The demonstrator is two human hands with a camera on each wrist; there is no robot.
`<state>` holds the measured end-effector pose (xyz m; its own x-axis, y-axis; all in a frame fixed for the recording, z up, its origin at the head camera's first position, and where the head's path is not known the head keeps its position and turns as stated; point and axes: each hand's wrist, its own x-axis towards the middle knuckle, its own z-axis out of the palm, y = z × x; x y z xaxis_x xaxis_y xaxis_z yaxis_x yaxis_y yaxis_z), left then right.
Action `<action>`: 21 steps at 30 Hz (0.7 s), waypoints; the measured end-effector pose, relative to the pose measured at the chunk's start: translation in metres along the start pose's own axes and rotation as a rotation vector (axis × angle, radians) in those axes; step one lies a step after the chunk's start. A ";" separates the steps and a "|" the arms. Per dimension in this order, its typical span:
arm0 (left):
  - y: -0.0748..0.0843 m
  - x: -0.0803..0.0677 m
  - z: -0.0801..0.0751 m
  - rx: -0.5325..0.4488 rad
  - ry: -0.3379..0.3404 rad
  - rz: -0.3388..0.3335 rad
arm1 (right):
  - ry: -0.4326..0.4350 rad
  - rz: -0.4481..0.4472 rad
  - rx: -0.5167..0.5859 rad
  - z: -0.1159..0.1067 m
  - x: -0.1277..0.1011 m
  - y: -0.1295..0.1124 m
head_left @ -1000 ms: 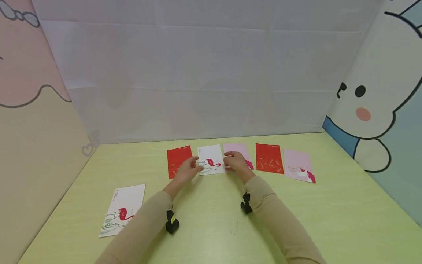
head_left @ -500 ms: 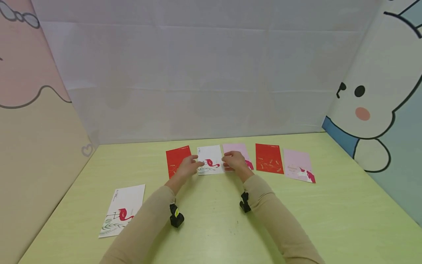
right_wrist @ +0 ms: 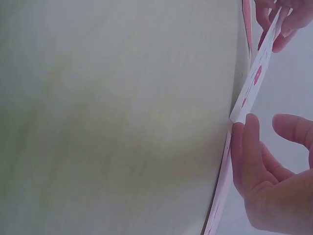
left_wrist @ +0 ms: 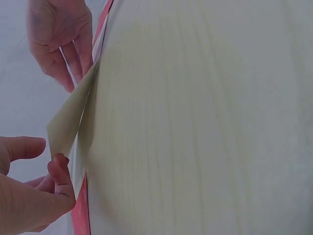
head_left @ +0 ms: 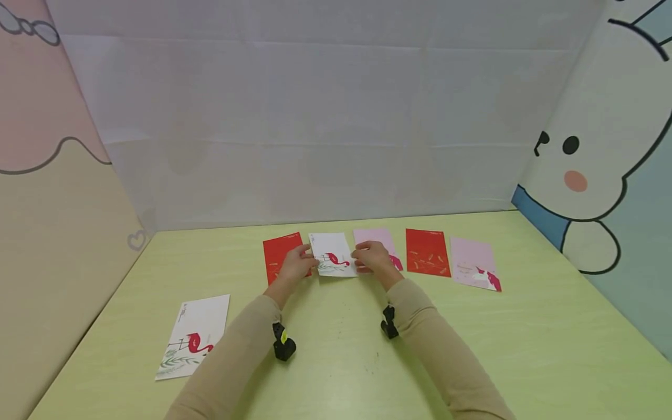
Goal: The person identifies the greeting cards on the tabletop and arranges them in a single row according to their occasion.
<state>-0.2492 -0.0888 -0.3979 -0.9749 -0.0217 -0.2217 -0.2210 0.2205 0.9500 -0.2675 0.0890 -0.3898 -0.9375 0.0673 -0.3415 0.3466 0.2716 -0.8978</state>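
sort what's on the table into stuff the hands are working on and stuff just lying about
In hand:
- white flamingo card, held between both hands and partly raised off the table
- left hand at its left edge
- right hand at its right edge

Lying about:
- red card beside the left hand
- pink card under the right hand
- second red card
- second pink card
- second flamingo card, near left

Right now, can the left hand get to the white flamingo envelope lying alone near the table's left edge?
Probably yes, but not at once. The left hand is pinching the white flamingo envelope in the row. The lone white flamingo envelope lies beside the left sleeve, with only bare green table between them.
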 end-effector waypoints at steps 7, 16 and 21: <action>0.000 -0.002 0.005 -0.048 -0.028 0.032 | -0.007 0.003 -0.007 0.001 0.001 0.002; 0.000 -0.005 -0.003 -0.074 -0.039 0.030 | -0.055 -0.087 0.010 -0.001 -0.004 0.003; 0.002 -0.009 -0.010 -0.089 -0.055 0.034 | -0.073 -0.154 0.038 -0.002 -0.007 0.002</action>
<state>-0.2408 -0.0981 -0.3919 -0.9794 0.0382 -0.1982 -0.1917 0.1328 0.9724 -0.2603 0.0905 -0.3884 -0.9751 -0.0429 -0.2177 0.2017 0.2369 -0.9504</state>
